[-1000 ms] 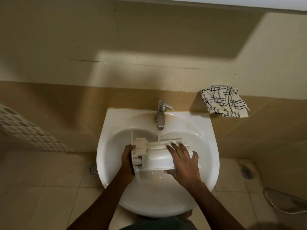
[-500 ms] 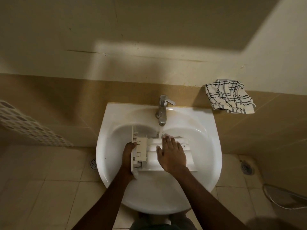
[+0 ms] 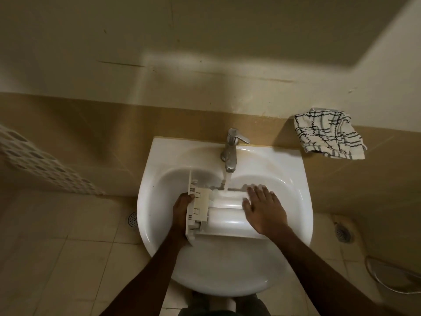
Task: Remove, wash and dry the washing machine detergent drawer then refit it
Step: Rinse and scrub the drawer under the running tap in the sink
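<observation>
My left hand (image 3: 181, 209): fingers curled round the front-panel end of the detergent drawer (image 3: 225, 221), at its 9 o'clock.
My right hand (image 3: 262, 210): flat, fingers straight and spread, resting on the drawer's 3 o'clock end.
Drawer: white, lying crosswise in the basin (image 3: 159, 156).
Tap (image 3: 230, 153): 12 o'clock, water (image 3: 227, 181) running onto the drawer.
Checked cloth (image 3: 328, 133): against the wall, 2 o'clock of the basin.

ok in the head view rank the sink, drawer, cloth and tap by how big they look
1. sink
2. drawer
3. cloth, close to the drawer's size, so unsure
4. tap
</observation>
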